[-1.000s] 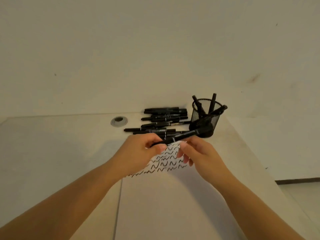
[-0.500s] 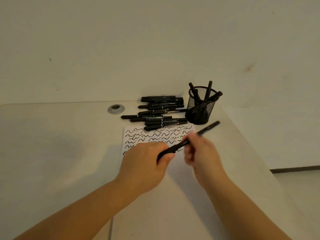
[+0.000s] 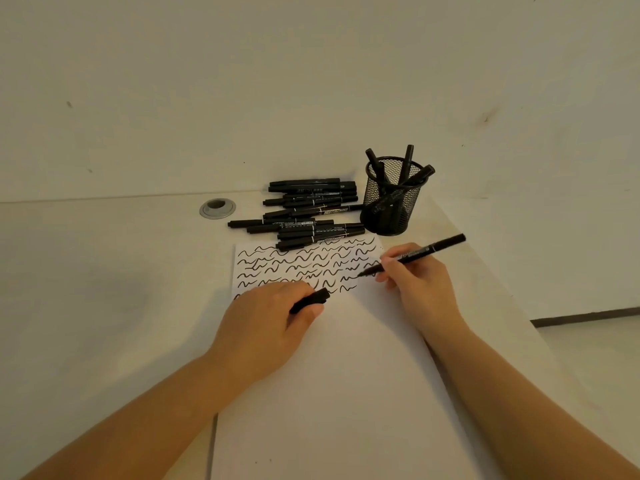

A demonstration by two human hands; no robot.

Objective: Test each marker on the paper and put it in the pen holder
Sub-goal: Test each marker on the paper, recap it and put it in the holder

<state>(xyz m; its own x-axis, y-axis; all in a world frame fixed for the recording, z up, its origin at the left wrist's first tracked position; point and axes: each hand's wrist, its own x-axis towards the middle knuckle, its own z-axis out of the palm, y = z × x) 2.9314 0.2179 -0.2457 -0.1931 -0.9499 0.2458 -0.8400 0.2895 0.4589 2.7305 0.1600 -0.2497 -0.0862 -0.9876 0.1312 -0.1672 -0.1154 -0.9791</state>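
Left hand [image 3: 268, 322] curled, gripping; right hand [image 3: 417, 284] pinching, both forearms extended.

White paper [image 3: 346, 375], its far end covered in rows of black wavy squiggles. Black markers [image 3: 308, 213] with thin white bands and lettering. Black wire-mesh pen holder [image 3: 391, 202]. Pale cream desk [image 3: 104, 271], silver grommet [image 3: 217, 208] with dark centre.

- pen holder [image 3: 394, 199] rim partly taken by three leaning markers [image 3: 405, 166]; gaps show between them.
- loose marker pile [image 3: 308, 213] lies just left of holder.
- bare table [image 3: 104, 258] left of paper [image 3: 346, 393].
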